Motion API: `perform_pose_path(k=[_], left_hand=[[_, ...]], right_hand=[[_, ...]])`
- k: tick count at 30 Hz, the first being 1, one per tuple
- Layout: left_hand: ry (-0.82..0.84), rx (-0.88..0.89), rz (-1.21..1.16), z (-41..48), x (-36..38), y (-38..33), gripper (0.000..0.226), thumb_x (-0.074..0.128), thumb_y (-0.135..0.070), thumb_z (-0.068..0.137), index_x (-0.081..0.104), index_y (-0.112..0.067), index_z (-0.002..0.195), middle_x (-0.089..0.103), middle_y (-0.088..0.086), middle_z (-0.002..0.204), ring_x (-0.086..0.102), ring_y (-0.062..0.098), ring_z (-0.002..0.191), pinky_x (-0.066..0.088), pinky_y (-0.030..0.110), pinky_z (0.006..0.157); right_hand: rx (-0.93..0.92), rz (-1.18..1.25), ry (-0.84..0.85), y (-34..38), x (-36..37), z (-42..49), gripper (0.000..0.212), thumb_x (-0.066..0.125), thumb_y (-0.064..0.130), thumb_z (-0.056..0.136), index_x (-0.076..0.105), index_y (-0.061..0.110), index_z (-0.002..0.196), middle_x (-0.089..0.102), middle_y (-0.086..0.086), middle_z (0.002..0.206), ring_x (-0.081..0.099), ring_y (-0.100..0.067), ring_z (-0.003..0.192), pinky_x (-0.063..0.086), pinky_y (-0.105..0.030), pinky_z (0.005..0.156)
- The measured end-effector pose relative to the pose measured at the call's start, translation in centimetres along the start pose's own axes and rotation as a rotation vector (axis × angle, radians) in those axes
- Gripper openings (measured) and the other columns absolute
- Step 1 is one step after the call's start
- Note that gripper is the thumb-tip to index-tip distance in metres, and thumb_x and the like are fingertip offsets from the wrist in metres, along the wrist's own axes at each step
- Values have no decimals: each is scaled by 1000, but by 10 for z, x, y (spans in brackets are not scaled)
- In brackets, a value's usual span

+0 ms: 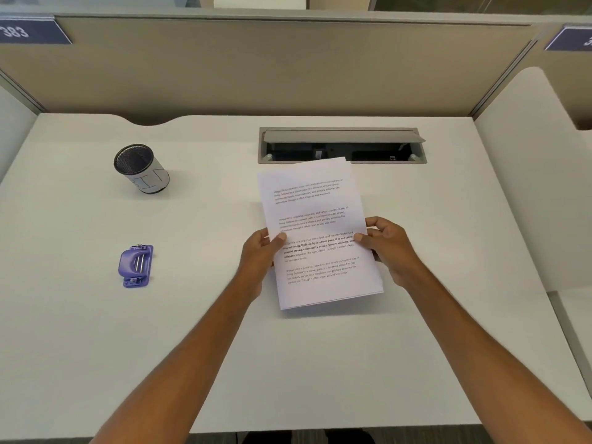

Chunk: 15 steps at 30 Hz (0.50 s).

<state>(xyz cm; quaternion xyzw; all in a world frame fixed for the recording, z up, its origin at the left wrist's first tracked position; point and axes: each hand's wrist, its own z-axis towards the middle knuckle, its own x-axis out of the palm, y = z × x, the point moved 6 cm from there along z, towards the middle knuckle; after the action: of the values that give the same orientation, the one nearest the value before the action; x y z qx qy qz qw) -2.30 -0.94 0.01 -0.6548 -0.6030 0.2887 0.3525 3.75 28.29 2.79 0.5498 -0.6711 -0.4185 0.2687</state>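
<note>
Fingers (pixel 376 223) of both hands are clamped on a thin stack of printed sheets (pixel 315 200), one hand at each long edge. The left hand (pixel 259 256) pinches the left edge about halfway along, thumb on the printed face and the other fingers behind. The right hand (pixel 389 248) pinches the right edge at the same level, thumb likewise on top. The stack therefore lies directly between the two hands, right of centre over the desk (pixel 224 347). Whether its near edge touches the surface cannot be told. The desk is plain white with a curved notch in its rear edge. A recessed grey cable box (pixel 342 145) with its lid propped open sits just beyond the stack, whose far edge overlaps the box's front rim in this view. A black mesh pen cup (pixel 141 168) wrapped in white paper stands well to the left, and a purple hole punch (pixel 136 266) lies nearer the person on that side, both apart from the hands. A beige partition (pixel 256 68) closes the rear, carrying a blue plate marked 383 (pixel 32 31) at its upper left. The stack's long axis runs away from the person, its far end leaning slightly left. The printed face is up, and the text lines rise a little toward the right.
</note>
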Motion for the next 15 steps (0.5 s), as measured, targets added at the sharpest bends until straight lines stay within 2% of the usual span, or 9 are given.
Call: perform_pose_path(k=[2,5,7,9,12,15], left_hand=[[89,-2,-125,-1,5,-9,38,76,-25,104,69,-16,140,82,3,130,80,29,119,66,47,97],[144,67,-233,-6,11,-26,35,76,-16,103,71,-13,138,82,6,131,81,27,116,69,40,88],[124,126,-225,-10,12,-39,29,76,-14,103,74,-16,132,84,5,127,82,27,112,69,37,84],[96,192,-177,-14,13,-51,25,75,-16,104,75,-19,128,85,2,123,83,25,110,69,36,82],[57,302,-112,-22,13,-71,25,74,-20,105,74,-20,130,85,-2,121,83,22,108,69,34,82],[48,414,-75,-32,15,-87,25,71,-21,107,75,-23,131,84,-5,121,82,18,109,67,28,81]], right_hand=[[-35,22,32,5,2,-5,21,79,7,98,75,24,110,88,-1,106,82,-13,85,63,-28,70],[-85,20,58,13,4,-10,22,78,5,99,75,22,114,88,-2,110,81,-15,89,62,-37,80],[-125,9,71,19,5,-11,24,76,2,100,75,19,117,87,-3,111,82,-16,92,63,-38,82],[-161,11,76,27,5,-12,25,74,0,101,75,19,118,87,-3,112,83,-17,96,67,-32,81],[-207,29,57,40,5,-14,28,73,-3,101,76,20,116,87,-2,112,84,-17,99,66,-27,80],[-258,54,22,51,5,-15,31,73,-5,100,78,22,115,87,0,113,84,-16,103,66,-25,86]])
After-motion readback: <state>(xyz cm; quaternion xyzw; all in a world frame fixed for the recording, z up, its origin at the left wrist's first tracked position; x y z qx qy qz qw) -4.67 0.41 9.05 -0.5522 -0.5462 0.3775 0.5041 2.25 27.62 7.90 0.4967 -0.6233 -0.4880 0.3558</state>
